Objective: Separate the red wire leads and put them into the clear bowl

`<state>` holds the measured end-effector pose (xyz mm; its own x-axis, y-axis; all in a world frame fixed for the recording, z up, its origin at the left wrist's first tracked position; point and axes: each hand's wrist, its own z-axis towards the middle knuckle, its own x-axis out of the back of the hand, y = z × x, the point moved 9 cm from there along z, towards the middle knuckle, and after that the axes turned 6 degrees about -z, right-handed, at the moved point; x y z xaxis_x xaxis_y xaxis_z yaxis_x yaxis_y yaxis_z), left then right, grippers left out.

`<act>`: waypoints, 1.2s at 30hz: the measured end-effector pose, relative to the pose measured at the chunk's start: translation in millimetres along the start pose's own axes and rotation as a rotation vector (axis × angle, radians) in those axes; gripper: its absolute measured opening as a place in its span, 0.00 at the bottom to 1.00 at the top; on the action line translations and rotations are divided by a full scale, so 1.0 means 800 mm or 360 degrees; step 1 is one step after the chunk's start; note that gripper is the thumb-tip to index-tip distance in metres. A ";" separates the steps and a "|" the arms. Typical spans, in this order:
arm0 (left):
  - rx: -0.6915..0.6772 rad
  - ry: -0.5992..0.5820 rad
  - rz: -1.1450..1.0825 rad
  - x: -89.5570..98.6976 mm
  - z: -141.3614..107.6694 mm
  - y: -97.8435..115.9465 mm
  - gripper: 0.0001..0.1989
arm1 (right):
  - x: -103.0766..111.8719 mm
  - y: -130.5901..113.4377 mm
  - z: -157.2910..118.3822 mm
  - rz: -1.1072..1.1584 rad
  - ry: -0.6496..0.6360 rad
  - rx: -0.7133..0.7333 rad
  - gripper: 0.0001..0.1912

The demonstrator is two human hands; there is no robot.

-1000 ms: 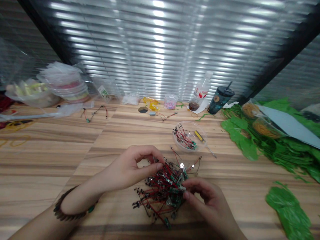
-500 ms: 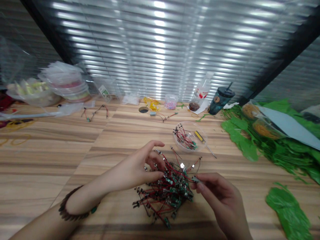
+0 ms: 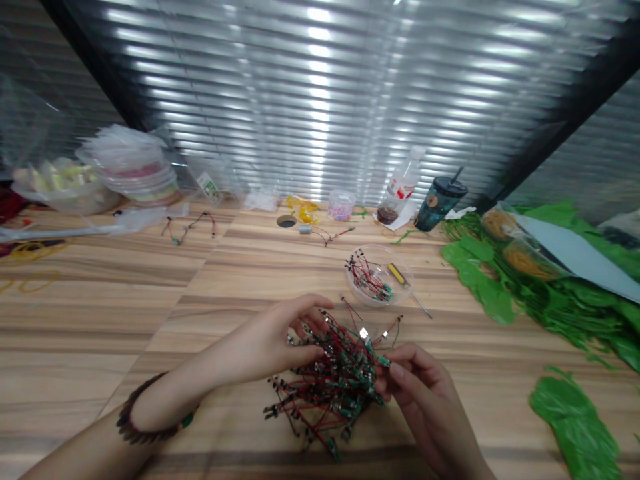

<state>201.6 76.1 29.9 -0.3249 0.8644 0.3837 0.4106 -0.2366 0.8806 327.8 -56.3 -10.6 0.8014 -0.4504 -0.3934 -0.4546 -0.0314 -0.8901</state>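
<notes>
A tangled pile of small green circuit boards with red and black wires (image 3: 340, 380) lies on the wooden table in front of me. My left hand (image 3: 303, 333) reaches over the pile's left side, its thumb and fingers spread apart. At the right edge of the pile, my right hand (image 3: 417, 387) pinches one small green circuit board (image 3: 384, 361) between thumb and fingers. Wires run from that board toward the heap. Behind the pile, a clear round dish (image 3: 407, 293) holds several more wired boards (image 3: 369, 275) and a yellow-handled screwdriver (image 3: 399, 274), whose shaft sticks out over the rim.
Green plastic sheets (image 3: 550, 307) cover the right side, with another green piece (image 3: 575, 420) nearer me. A dark tumbler (image 3: 440, 203) and a plastic bottle (image 3: 397, 190) stand at the back. Stacked plastic tubs (image 3: 135, 173) are at the back left, near loose wires (image 3: 190, 227).
My right hand has shifted slightly left toward the pile, and the pinched board has turned to show its green face. My left hand has dipped a little, its fingers still apart.
</notes>
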 end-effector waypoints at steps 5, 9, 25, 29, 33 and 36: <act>-0.0135 0.0121 0.0388 0.006 0.000 0.008 0.16 | -0.004 0.000 0.000 -0.0057 -0.0058 -0.0017 0.06; -0.0245 0.0068 0.0460 0.001 -0.001 0.021 0.13 | 0.001 0.001 0.000 -0.0039 -0.0014 0.0030 0.08; -0.0625 0.0342 0.0876 0.038 0.099 0.114 0.15 | 0.048 -0.134 0.078 -0.1556 0.0331 0.0960 0.08; -0.0599 0.0448 0.0930 0.043 0.135 0.100 0.15 | 0.046 -0.121 0.102 -0.1752 0.0298 0.1073 0.07; -0.0575 0.0415 0.0940 0.040 0.141 0.093 0.13 | 0.042 -0.114 0.100 -0.1835 0.0302 0.1140 0.07; -0.0575 0.0361 0.0976 0.037 0.140 0.090 0.13 | 0.044 -0.113 0.101 -0.1878 0.0324 0.1127 0.06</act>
<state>317.2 134.4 73.8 -0.3116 0.4271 0.8488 0.2821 -0.8114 0.5119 428.5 2.5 37.2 0.4715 -0.5971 0.6490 0.7836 -0.0538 -0.6189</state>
